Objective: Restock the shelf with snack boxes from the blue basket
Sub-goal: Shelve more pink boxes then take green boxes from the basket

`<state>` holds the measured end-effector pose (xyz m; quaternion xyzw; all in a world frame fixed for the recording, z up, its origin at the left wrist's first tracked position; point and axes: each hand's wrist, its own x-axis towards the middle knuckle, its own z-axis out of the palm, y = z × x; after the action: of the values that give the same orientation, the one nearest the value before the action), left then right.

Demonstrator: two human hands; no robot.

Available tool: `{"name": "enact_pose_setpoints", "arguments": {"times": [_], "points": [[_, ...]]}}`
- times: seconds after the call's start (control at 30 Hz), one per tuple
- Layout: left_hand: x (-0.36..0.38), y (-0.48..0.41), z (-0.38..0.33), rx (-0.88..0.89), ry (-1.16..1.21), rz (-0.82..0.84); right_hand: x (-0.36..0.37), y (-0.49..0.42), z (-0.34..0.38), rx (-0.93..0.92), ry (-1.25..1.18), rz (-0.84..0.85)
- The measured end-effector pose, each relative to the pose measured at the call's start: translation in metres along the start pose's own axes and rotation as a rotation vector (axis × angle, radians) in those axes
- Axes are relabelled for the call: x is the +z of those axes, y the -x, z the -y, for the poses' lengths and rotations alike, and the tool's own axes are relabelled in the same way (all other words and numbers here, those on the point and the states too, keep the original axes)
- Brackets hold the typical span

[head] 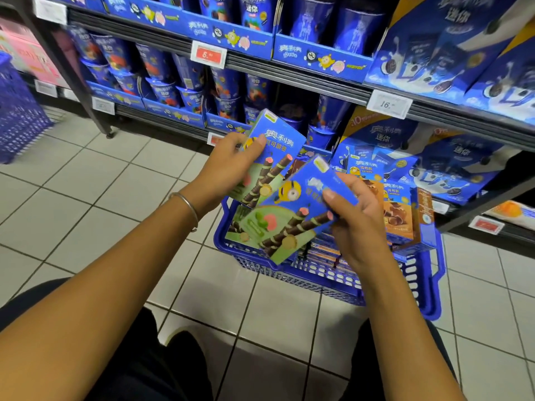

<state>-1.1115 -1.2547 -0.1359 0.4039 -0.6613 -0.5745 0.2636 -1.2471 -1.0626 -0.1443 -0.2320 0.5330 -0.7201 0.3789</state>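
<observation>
Retail shop aisle: metal shelving (289, 72) stocked with packaged snacks, price tags (389, 104) on rails, tiled floor (86, 175).

Pale square floor tiles (86, 183) with dark grout lie all around, and a blue mesh crate (17, 111) stands at the far left, near stacked pink cartons (26, 50). Blue cups (162, 68) fill the middle rows, a red price tag (209, 55) above them; further right a white price tag (389, 104) hangs over big blue packs (451, 157). Dark trousers (144, 371) fill the lower edge.

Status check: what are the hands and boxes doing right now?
Left hand grips upper snack box. Right hand grips lower snack box. Blue basket below, more boxes inside. Nothing blocking shelf.
</observation>
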Motion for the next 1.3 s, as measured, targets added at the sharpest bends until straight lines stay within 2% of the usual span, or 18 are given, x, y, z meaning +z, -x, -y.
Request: {"name": "enact_pose_setpoints", "arguments": {"times": [0.07, 0.13, 0.2, 0.3, 0.5, 0.67, 0.83, 0.87, 0.93, 1.1, 1.2, 1.3], "points": [[0.004, 0.004, -0.007, -0.052, 0.085, 0.074, 0.011, -0.007, 0.008, -0.012, -0.071, -0.056], [0.009, 0.009, -0.011, -0.1, 0.195, 0.217, 0.022, -0.014, 0.014, -0.029, -0.076, -0.138], [0.014, 0.016, -0.015, -0.082, 0.161, 0.304, 0.029, -0.021, 0.015, -0.054, -0.032, -0.201], [0.018, 0.023, -0.01, -0.036, 0.089, 0.249, 0.039, -0.029, 0.012, -0.092, 0.034, -0.305], [0.03, 0.04, -0.008, -0.044, 0.215, 0.31, 0.06, -0.034, 0.005, -0.101, 0.201, -0.413], [0.032, 0.043, -0.012, -0.089, 0.217, 0.293, 0.07, -0.038, 0.004, -0.145, 0.342, -0.418], [0.021, 0.03, -0.016, -0.076, 0.306, 0.189, 0.056, -0.039, -0.006, -0.016, 0.062, -0.367], [0.017, 0.027, -0.017, -0.072, 0.329, 0.16, 0.049, -0.038, -0.014, 0.03, 0.116, -0.372], [0.01, 0.023, -0.02, -0.086, 0.363, 0.097, 0.037, -0.034, -0.036, 0.141, 0.376, -0.352], [0.004, 0.022, -0.021, -0.126, 0.412, 0.043, 0.007, -0.011, -0.104, 0.416, 0.921, -0.187], [0.004, 0.025, -0.021, -0.155, 0.399, 0.026, -0.001, -0.004, -0.124, 0.47, 0.909, -0.153], [0.004, 0.026, -0.02, -0.171, 0.382, 0.023, -0.005, -0.004, -0.125, 0.398, 0.872, -0.197]]}}
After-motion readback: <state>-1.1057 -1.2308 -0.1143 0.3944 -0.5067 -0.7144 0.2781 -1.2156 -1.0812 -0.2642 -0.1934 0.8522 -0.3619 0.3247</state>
